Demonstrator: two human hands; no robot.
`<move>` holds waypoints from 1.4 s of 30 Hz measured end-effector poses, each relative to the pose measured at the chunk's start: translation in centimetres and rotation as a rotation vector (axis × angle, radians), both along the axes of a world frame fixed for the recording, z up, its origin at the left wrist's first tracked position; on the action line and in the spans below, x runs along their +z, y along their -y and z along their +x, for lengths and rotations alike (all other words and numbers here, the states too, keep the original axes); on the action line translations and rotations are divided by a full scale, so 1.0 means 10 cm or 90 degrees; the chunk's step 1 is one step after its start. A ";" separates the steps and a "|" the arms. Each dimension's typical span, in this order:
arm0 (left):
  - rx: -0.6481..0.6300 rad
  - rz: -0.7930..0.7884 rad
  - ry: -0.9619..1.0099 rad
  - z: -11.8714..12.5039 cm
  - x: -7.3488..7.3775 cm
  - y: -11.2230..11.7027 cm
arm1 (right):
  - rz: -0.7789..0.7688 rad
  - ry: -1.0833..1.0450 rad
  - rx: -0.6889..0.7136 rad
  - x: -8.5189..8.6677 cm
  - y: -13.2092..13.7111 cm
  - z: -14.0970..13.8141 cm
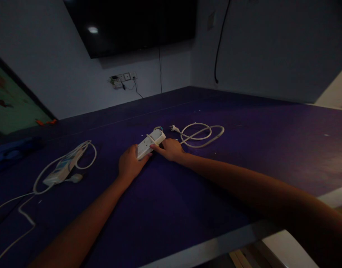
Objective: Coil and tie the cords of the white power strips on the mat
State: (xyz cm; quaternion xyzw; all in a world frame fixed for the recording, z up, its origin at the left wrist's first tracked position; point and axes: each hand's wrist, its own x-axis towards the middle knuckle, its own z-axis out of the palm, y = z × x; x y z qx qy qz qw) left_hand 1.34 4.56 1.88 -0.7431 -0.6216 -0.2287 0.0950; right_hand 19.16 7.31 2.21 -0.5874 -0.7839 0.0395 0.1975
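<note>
A white power strip (144, 146) lies at an angle between my two hands, just above or on the purple tabletop (171, 208). My left hand (131, 162) is closed round its near end. Toward the far end, my right hand (168, 149) grips the strip's side, thumb on top. A turn of white cord (152, 140) crosses the strip near my right thumb. From beneath my right hand the cord runs out into loose loops (198, 138) on the table. Its plug (174, 128) rests just beyond my right hand.
On the left lies a second white power strip (61, 167) with its cord looped round it and a plug beside it. Dark blue cloth (11, 150) sits at the far left. Wall sockets (123, 78) and a mounted screen (137, 26) are behind; a black cable (219, 48) hangs right.
</note>
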 end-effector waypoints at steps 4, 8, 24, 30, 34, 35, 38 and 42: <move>-0.013 0.006 0.010 0.00 -0.01 0.00 | -0.002 0.006 -0.003 0.01 0.02 0.00; -0.015 0.002 0.023 0.01 -0.04 -0.01 | -0.006 0.031 -0.012 0.00 0.02 0.01; -0.008 0.036 0.071 0.09 -0.10 -0.01 | 0.015 0.032 -0.086 -0.02 0.01 0.02; 0.021 0.060 0.072 0.10 -0.10 -0.01 | 0.017 0.030 -0.096 -0.02 0.01 0.02; 0.028 0.061 0.075 0.10 -0.07 0.01 | 0.012 0.006 -0.084 -0.02 0.01 0.03; 0.031 0.060 0.076 0.10 -0.07 0.01 | 0.008 0.001 -0.080 -0.02 0.01 0.03; 0.045 0.056 0.079 0.10 -0.06 0.00 | 0.005 -0.014 -0.065 -0.02 0.02 0.03; 0.060 0.057 0.077 0.09 -0.06 -0.01 | 0.015 -0.037 -0.032 -0.04 0.01 0.05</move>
